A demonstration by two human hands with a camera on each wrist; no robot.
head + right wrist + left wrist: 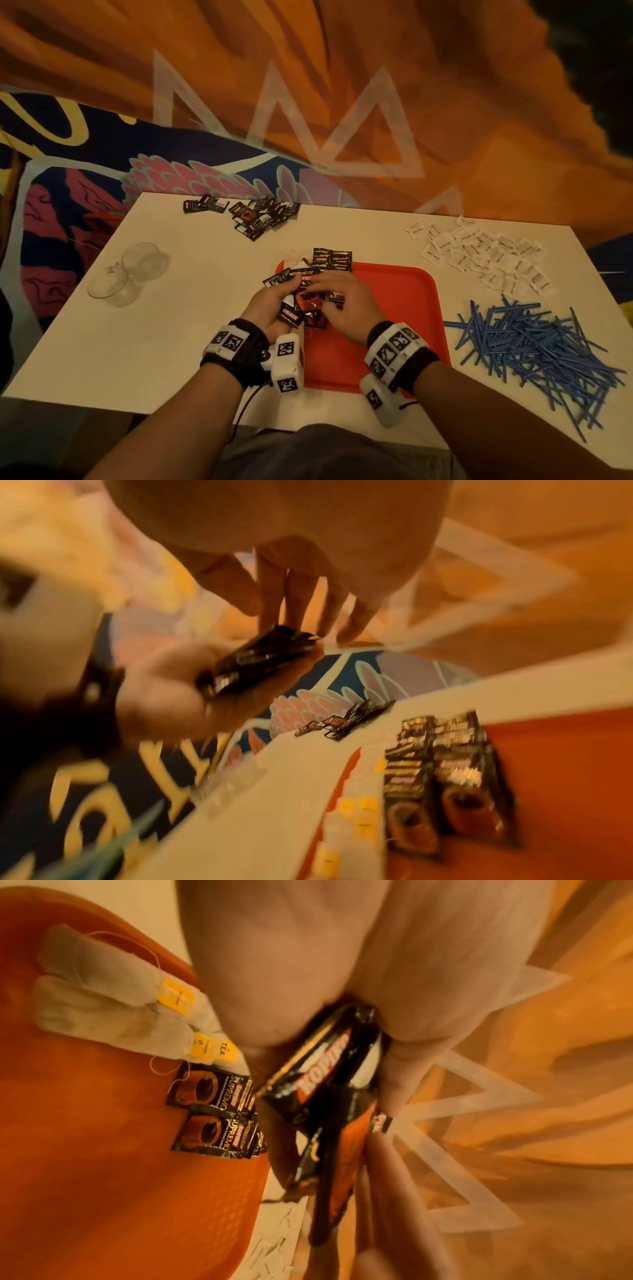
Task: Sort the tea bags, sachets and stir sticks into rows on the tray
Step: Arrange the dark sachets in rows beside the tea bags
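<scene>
While left hand grips stack of glossy black coffee sachets above red plastic tray, right hand pinches top one — light, slippery foil; probably best held at edges.

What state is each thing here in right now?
Left hand: grips a stack of black sachets.
Right hand: fingers on that stack.
Red tray: holds tea bags, two sachet piles.
Stir sticks: loose heap on table.
White sachets: unsorted.
</scene>
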